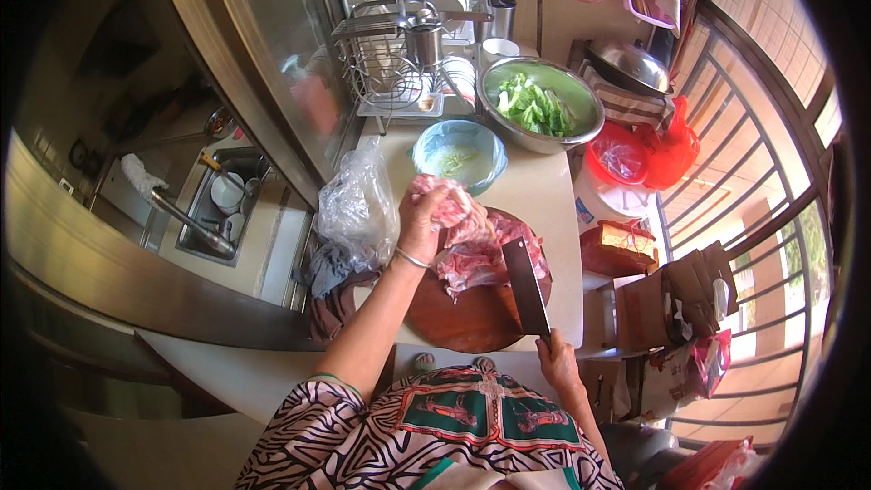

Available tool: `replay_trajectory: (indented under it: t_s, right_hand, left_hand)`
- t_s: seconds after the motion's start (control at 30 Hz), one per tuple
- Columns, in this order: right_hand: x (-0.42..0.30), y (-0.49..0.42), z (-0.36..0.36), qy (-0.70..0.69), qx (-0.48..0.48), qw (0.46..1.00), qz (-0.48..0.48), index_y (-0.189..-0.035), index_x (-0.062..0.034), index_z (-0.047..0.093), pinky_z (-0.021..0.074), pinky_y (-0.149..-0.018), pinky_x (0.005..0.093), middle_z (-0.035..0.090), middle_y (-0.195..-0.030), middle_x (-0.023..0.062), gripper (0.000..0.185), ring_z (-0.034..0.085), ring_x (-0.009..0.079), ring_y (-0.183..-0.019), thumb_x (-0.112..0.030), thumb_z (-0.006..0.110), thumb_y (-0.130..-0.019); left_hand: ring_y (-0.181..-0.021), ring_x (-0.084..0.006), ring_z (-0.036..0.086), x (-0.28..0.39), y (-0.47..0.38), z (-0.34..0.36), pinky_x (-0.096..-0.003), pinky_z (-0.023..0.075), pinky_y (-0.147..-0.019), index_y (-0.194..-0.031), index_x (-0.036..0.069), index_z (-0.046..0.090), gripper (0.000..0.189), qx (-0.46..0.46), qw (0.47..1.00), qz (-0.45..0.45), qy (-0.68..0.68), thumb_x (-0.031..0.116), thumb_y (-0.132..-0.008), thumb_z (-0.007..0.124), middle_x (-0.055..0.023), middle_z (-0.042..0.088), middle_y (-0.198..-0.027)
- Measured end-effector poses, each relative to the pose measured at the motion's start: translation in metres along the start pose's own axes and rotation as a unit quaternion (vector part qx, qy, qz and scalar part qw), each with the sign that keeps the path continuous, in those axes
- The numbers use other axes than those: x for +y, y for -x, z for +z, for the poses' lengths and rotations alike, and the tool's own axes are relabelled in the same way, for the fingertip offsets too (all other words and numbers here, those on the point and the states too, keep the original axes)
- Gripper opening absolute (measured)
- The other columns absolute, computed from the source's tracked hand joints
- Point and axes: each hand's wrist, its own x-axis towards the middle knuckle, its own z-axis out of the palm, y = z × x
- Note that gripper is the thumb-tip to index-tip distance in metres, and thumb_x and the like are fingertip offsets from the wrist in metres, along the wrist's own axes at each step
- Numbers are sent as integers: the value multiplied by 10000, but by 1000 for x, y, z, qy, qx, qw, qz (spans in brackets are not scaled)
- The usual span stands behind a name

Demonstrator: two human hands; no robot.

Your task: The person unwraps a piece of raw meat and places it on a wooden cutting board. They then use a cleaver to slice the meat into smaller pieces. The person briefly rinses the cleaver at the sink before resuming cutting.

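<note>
My left hand (420, 221) grips a piece of raw meat (449, 207), raised over the far left part of a round wooden cutting board (456, 316). More raw meat (476, 265) lies on the board's far half. In my right hand (559, 358) is the handle of a cleaver (525, 286), its wide dark blade at the right side of the board, beside the meat and partly over it. Just beyond the board stands a bowl lined with a bluish plastic bag (486, 162), with some green scraps inside.
Farther back are a steel bowl of leafy greens (537, 109) and a dish rack (371, 105). A clear plastic bag (357, 207) lies left of the board, near the window frame. Right of the counter stand a red basin (616, 153) and cardboard boxes (643, 309).
</note>
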Motion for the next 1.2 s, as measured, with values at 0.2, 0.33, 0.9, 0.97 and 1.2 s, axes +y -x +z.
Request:
replay_trajectory:
  t_s: [0.2,0.33,0.9,0.97,1.2]
  right_hand:
    - [-4,-2,0,1,10,1000,7,-998,11,520,490,-691,528,657,-846,272,191,617,487,-814,-143,597,-915]
    - [-7,-4,1,-4,15,1000,3,-999,7,513,476,-655,520,647,-813,279,181,615,491,-788,-135,591,-918]
    - [1,6,1,-77,89,992,55,-1025,-9,527,467,-494,375,601,-640,153,148,615,313,-537,-112,582,-935]
    - [1,8,-3,-119,104,983,96,-1015,-13,527,449,-453,329,571,-596,101,131,582,207,-462,-111,575,-943]
    - [5,18,-4,-131,110,980,100,-997,-2,531,445,-444,314,572,-590,88,130,572,157,-459,-114,575,-947]
  left_hand:
    - [-707,-141,638,-58,2,-100,-272,532,-637,-904,52,620,137,181,965,-15,-192,36,-793,700,-39,666,-829]
    - [-716,-177,662,-84,29,-167,-313,538,-671,-896,42,636,271,227,815,-55,-531,151,-671,741,-68,681,-776]
    - [-931,-333,594,-40,35,-87,-417,488,-839,-936,95,621,209,-57,678,135,-720,72,-733,665,-111,605,-959]
    - [-912,-304,627,-48,40,-74,-402,500,-823,-936,75,655,216,-126,733,40,-668,66,-727,706,-113,643,-955]
    - [-957,-318,591,-84,52,-57,-424,491,-863,-1029,77,618,326,-211,615,78,-756,106,-712,686,-123,607,-979]
